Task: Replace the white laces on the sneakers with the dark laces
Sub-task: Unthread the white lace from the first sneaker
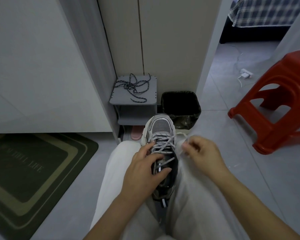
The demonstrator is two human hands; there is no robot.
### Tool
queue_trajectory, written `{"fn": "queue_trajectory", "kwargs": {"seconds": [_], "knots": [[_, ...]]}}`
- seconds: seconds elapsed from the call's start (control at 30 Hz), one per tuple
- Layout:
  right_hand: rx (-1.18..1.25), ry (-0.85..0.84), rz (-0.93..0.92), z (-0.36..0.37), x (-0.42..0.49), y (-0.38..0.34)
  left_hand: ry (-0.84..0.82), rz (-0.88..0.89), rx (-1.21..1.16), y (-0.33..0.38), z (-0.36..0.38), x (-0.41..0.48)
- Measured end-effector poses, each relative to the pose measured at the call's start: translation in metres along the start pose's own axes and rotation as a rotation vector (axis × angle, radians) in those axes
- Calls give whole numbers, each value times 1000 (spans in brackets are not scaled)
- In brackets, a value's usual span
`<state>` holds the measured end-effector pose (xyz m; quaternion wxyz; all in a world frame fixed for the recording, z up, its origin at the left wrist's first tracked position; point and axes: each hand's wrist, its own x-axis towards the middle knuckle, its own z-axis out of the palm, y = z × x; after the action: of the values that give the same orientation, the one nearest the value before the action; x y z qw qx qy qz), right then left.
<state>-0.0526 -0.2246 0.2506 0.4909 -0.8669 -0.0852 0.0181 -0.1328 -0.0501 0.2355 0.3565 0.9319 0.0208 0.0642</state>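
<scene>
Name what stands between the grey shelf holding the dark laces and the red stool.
A black-lined waste bin, beside the grey shelf, seen in the head view.

A grey shelf unit (133,101) and a black-lined bin (180,104) stand side by side just beyond the toe of the sneaker (160,129), backed by a wall. A red stool (274,108) crowds the right; open floor (93,174) lies left, toward a green mat (33,170).
</scene>
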Motion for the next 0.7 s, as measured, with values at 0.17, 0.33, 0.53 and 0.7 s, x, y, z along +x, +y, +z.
{"fn": "queue_trajectory", "kwargs": {"seconds": [0.17, 0.33, 0.53, 0.7], "knots": [[219, 64, 88, -22, 13, -10, -30, 2, -12, -5, -4, 2], [134, -187, 105, 11, -14, 8, -43, 35, 12, -8, -4, -1], [180, 4, 98, -5, -3, 1, -30, 29, 85, -9, -4, -2], [261, 98, 199, -28, 5, -3, -28, 4, 86, -8, -5, 0]]}}
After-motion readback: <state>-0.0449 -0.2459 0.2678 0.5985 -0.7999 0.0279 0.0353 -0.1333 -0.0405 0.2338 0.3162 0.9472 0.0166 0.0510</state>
